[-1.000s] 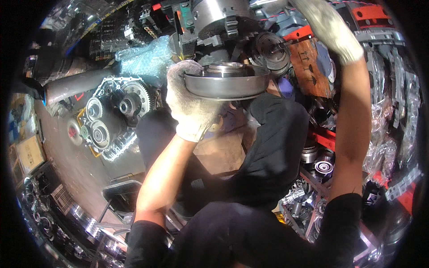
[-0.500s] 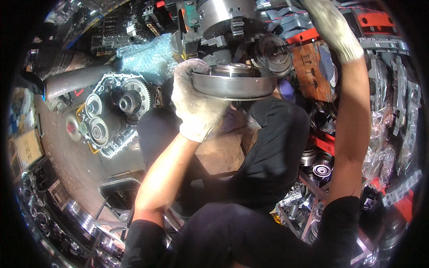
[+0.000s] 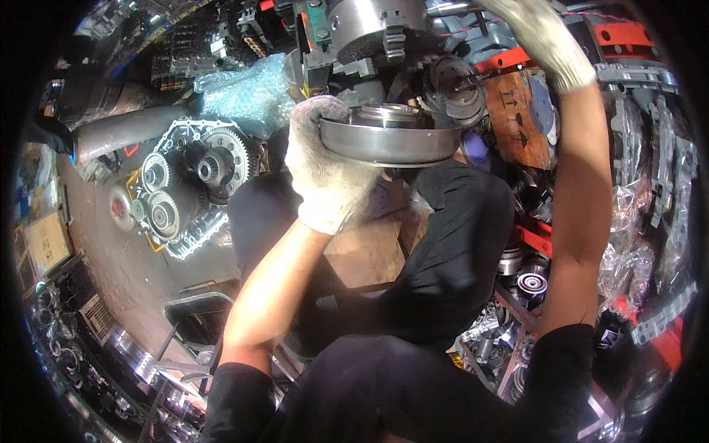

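Observation:
My left hand, in a pale knitted work glove, is wrapped round the left side of a wide, round metal drum. The drum is held roughly level above my knees, with a raised ring at the middle of its top. High at the right, my right hand, gloved the same way, reaches forward. Its fingers run to the upper edge of the picture, so their grip is hidden. Close to it lies a silvery bar; whether the hand touches it, I cannot tell.
A large metal chuck stands straight ahead. To the left are bubble wrap and an open gear housing with several gears. A brown board leans at the right, near plastic-wrapped parts. Metal parts crowd both sides.
My right hand has shifted slightly to the left at the upper edge. The drum and my left hand have barely moved, a touch to the right.

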Tool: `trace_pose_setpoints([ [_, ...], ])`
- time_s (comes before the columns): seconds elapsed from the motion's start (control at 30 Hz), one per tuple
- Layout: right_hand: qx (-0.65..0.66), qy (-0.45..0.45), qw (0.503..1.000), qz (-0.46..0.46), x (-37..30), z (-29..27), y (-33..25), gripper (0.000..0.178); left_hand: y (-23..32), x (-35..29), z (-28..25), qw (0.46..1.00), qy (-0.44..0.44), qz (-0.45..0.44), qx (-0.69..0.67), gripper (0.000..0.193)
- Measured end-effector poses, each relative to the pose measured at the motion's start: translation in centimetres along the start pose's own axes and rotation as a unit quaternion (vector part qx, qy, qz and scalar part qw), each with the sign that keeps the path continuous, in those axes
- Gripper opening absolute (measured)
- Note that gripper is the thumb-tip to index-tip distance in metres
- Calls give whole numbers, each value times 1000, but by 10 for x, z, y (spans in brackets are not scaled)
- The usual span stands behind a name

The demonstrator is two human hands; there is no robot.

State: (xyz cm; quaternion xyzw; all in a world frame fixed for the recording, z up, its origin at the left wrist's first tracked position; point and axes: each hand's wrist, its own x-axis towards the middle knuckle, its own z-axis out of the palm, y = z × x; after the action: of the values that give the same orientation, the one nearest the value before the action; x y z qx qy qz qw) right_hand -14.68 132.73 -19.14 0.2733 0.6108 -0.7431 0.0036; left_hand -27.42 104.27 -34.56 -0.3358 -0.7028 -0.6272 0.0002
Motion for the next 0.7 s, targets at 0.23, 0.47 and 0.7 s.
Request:
trace_pose_setpoints([
  [0.23, -443, 108, 885, -95, 16, 1, -1, 72, 0, -3, -5, 999, -31, -43, -11, 65],
  [0.47, -572, 111, 789, -195, 59, -6, -4, 59, -1, -1, 1, 1000, 2, -6, 0, 57],
  [0.7, -481, 120, 855, -154, 36, 19, -24, 44, 3, -1, 1, 1000, -14, -1, 17, 63],
])
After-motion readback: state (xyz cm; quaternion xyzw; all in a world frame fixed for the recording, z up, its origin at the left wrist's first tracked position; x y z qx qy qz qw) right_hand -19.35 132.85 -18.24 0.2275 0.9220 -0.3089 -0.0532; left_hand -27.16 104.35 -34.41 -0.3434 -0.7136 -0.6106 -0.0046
